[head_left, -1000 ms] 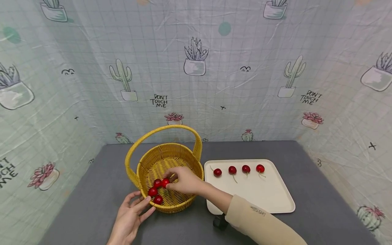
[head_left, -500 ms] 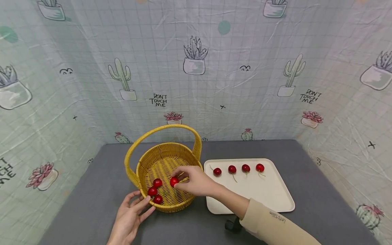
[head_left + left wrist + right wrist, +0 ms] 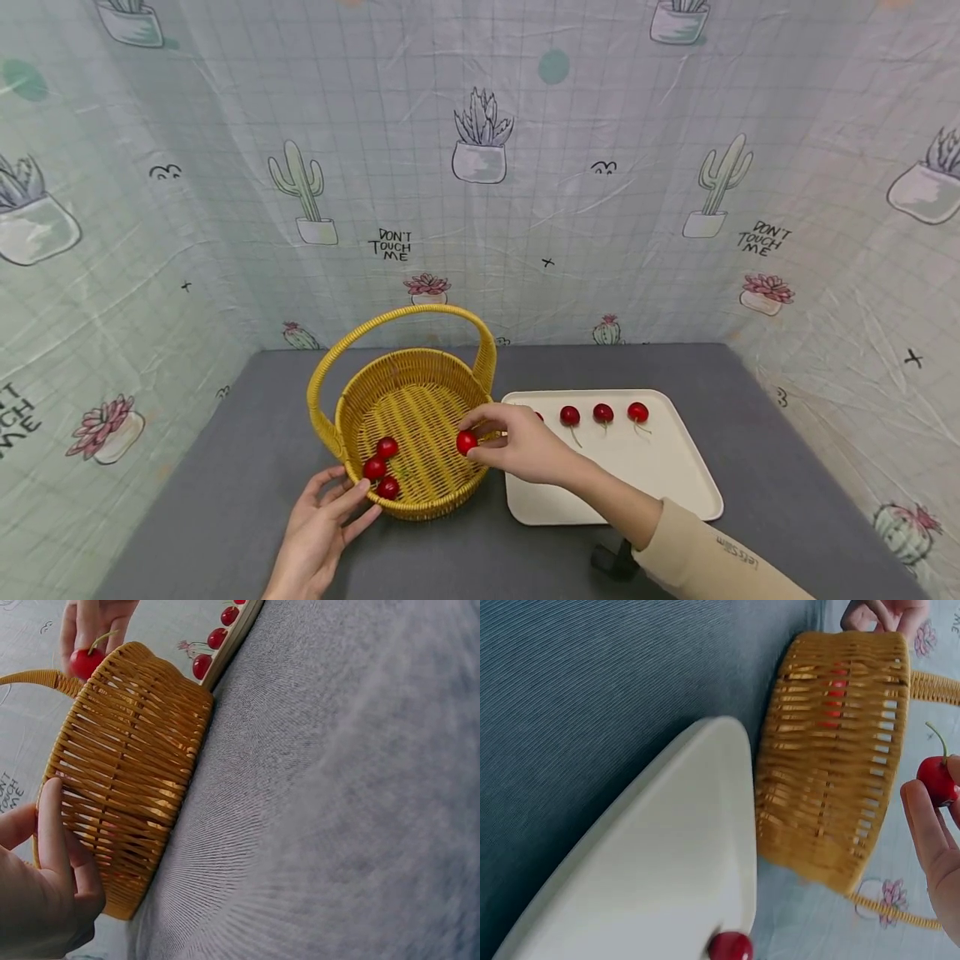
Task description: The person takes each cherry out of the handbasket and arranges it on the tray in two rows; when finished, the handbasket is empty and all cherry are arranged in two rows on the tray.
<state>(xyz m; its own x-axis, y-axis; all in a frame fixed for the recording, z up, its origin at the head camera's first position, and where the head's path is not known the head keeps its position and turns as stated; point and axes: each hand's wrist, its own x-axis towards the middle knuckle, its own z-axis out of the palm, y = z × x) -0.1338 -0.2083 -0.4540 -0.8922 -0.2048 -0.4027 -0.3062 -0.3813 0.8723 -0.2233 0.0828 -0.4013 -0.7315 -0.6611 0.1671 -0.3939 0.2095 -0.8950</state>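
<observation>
My right hand (image 3: 525,443) pinches a red cherry (image 3: 467,442) between thumb and fingertips, above the right rim of a yellow wicker basket (image 3: 420,357). In the right wrist view, a green stem stands up from that cherry (image 3: 934,780). At the basket's front left, my left hand (image 3: 318,525) holds the rim, thumb on top and fingers against the outer wall, as the left wrist view shows. Several cherries (image 3: 375,468) lie inside the basket near that hand. On a white tray (image 3: 622,475) to the right, more cherries (image 3: 603,413) sit in a row, one partly behind my right hand.
The basket's tall arched handle (image 3: 408,310) rises over its opening. Basket and tray stand close together on a grey tabletop (image 3: 217,500). A curtain (image 3: 495,225) printed with cacti hangs behind and on both sides. Something black (image 3: 613,562) shows beneath the right sleeve.
My right hand has drawn the pinched cherry rightward, from beside the other cherries in the basket to above its right rim. The left hand stays at the rim.
</observation>
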